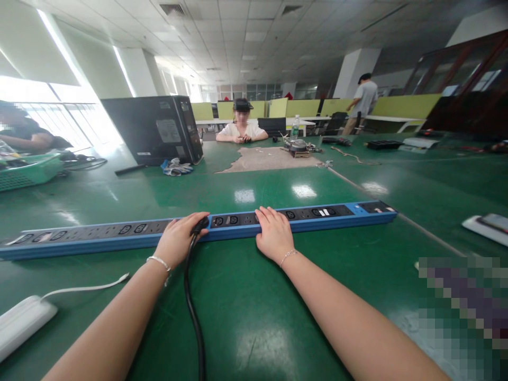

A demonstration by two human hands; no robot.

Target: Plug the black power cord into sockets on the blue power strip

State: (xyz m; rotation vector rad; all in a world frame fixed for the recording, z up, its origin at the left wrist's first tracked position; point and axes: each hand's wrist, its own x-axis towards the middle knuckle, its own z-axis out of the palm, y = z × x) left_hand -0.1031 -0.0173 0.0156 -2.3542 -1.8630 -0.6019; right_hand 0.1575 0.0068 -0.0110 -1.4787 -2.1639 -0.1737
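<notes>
A long blue power strip (238,231) with a black socket face lies across the green table. Near its middle, my left hand (178,238) is closed around a black plug (200,225), which sits against the strip's sockets. How deep the plug is seated is hidden by my fingers. From the plug, a thick black cable (190,296) runs down towards me over the table. To the right, my right hand (274,233) grips the strip from above, its fingers over the top and its thumb side at the near edge.
A white adapter (27,317) with a cord lies at the near left. Behind the strip stand a black computer case (154,129), gloves (177,167) and a green basket (32,170). A person (242,127) sits across the table. A white device (486,227) lies right.
</notes>
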